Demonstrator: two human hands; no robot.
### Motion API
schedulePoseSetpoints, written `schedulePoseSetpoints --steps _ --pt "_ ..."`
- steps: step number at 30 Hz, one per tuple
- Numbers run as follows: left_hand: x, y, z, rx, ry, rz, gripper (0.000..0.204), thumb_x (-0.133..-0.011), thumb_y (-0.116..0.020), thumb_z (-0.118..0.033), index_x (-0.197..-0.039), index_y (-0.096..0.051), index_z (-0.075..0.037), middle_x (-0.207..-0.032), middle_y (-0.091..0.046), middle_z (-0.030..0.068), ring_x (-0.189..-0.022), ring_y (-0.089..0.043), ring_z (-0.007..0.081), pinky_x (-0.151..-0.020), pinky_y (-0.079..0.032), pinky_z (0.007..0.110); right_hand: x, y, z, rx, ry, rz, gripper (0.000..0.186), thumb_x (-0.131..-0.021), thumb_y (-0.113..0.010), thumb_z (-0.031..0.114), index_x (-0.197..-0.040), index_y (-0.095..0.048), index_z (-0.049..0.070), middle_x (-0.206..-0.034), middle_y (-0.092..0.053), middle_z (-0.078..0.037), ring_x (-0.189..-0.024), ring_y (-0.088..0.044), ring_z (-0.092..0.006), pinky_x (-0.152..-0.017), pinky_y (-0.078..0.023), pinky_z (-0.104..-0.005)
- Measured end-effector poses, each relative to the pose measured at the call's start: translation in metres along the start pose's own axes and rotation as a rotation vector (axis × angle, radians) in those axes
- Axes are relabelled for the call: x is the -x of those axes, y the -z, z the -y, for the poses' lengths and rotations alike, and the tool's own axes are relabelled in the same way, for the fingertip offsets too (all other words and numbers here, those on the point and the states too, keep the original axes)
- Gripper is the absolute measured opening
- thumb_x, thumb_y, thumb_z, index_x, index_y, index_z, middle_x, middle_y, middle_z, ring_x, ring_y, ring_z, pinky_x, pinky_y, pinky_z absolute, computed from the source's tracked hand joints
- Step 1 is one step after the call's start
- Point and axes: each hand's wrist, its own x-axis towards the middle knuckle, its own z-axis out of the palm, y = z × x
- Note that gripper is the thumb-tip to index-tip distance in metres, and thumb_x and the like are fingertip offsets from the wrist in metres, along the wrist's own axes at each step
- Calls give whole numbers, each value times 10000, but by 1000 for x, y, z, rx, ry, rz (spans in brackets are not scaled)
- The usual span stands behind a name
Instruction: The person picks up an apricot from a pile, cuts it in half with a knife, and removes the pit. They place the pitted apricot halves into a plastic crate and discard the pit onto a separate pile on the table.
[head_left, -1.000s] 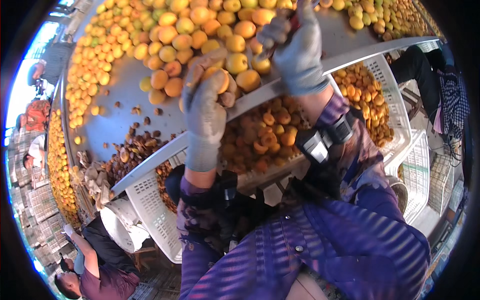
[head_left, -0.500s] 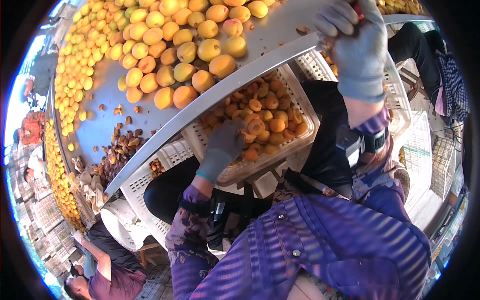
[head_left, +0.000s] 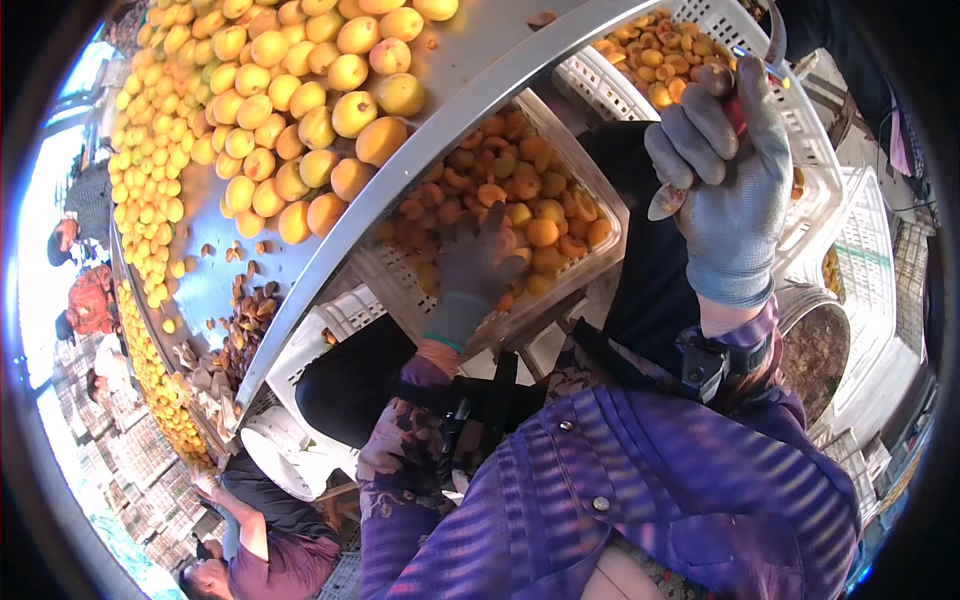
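My left hand [head_left: 472,262], in a grey glove, is over a white crate [head_left: 590,285] of halved apricots [head_left: 545,232]. Its fingers are apart and touch or hover just above the fruit; I see nothing gripped in them. Raised at the right, my gloved right hand [head_left: 735,190] is closed round a small red-handled tool [head_left: 736,112]. A curved metal blade shows above that fist, and a rounded, pale tip sticks out below the fingers. Most of the handle is hidden by the glove.
Whole apricots [head_left: 290,130] cover much of the metal table [head_left: 215,265], whose raised rim curves before me. Brown pits [head_left: 250,315] lie near its edge. Another crate of halves [head_left: 665,60] stands at the right, beside a bucket [head_left: 815,350]. People [head_left: 270,540] are at the left.
My view has shifted. My right hand has come lower and nearer, with the tool still in it. In the crate, my left hand's fingers have spread and moved slightly right.
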Motion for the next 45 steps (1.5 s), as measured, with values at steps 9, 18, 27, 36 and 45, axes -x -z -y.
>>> schedulePoseSetpoints --steps 9,18,27,36,45 --pt "9 -9 -27 -131 -113 37 480 -742 -675 -195 -1210 -573 -229 -1142 -520 126 -1059 -538 321 -852 -437 483 0 5 -1 -10 -5 -15 325 -1003 -487 330 -944 -571 21 -567 -296 72 -430 -252 -41 -413 -247 -222" --pt "-31 -9 11 287 72 -72 416 -779 -683 -157 -1184 -603 -108 -1093 -604 175 -977 -609 342 -843 -495 411 -1 2 -3 16 15 8 316 -1007 -475 321 -959 -570 24 -569 -305 73 -425 -258 -37 -395 -276 -220" --pt "-61 -25 25 419 179 -206 444 -773 -703 -213 -1175 -611 -48 -1036 -653 184 -928 -644 327 -823 -511 380 -2 8 1 -24 -3 6 307 -1017 -449 311 -978 -558 26 -570 -306 72 -421 -261 -33 -398 -270 -215" --pt "-29 -18 -60 54 -256 -7 522 -744 -712 -239 -1230 -570 -111 -1284 -510 154 -1322 -349 365 -1077 -273 544 2 -2 3 1 -19 -60 324 -1032 -412 312 -988 -522 10 -587 -319 76 -433 -272 -21 -410 -261 -199" --pt "-29 -30 -63 120 -324 -30 555 -735 -726 -201 -1254 -551 -112 -1301 -487 149 -1288 -391 345 -1077 -253 537 -1 0 3 53 -37 -48 352 -1045 -373 308 -1013 -526 -8 -593 -335 73 -438 -284 -21 -421 -283 -206"
